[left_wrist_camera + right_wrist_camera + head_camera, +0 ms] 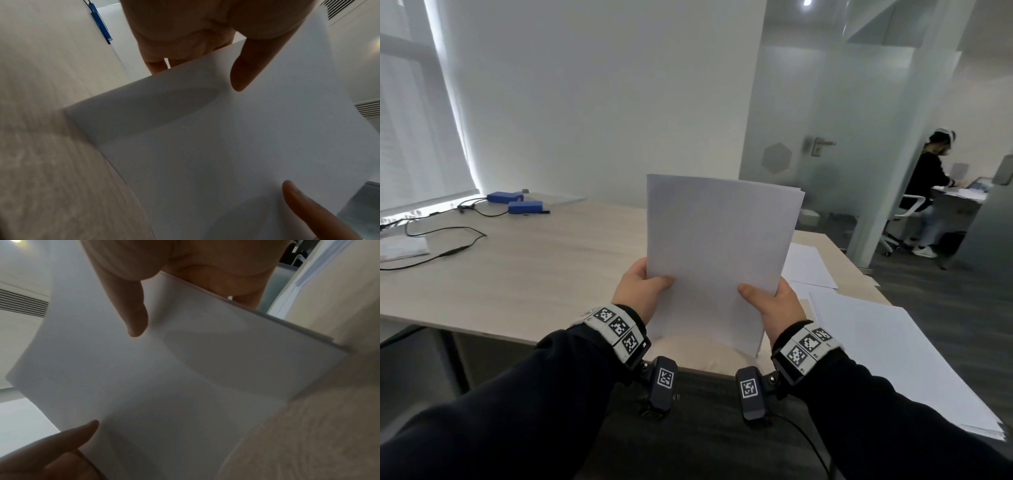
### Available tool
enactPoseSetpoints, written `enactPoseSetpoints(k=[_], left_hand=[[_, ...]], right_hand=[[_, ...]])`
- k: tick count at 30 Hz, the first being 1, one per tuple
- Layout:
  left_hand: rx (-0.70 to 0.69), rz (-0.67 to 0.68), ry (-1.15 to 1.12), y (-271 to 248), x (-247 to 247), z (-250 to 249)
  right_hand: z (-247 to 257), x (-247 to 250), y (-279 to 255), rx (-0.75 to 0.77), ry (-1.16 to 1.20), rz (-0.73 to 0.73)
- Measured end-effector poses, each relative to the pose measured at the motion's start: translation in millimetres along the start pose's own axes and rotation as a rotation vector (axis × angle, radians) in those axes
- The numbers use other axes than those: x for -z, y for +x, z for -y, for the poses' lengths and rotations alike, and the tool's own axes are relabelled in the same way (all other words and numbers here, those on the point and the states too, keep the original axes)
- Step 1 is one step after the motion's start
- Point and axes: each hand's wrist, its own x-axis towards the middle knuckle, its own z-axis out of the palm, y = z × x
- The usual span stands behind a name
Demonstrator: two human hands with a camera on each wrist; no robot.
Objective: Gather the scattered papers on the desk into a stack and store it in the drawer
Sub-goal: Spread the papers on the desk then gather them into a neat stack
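A stack of white papers (717, 240) stands upright, its bottom edge close to the light wood desk (524, 267) near the front edge. My left hand (642, 291) pinches its left edge, thumb on the front. My right hand (774, 303) pinches the right edge the same way. In the left wrist view the thumb (244, 68) lies on the sheet (205, 146), and in the right wrist view the thumb (131, 311) presses the stack (164, 378). More loose sheets (808, 267) and a large sheet (887, 353) lie on the desk to the right. No drawer is in view.
Two blue boxes (515, 202) with black cables (448, 240) sit at the desk's far left. A white packet (400, 248) lies at the left edge. A seated person (931, 185) works beyond a glass partition at right.
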Motion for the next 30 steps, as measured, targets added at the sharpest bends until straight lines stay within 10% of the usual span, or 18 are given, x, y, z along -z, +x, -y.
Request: enactPoseSetpoints(k=[30], left_hand=[[0.079, -0.031, 0.339, -52, -12, 42]], right_hand=[[-33, 29, -44, -0.079, -0.394, 0.078]])
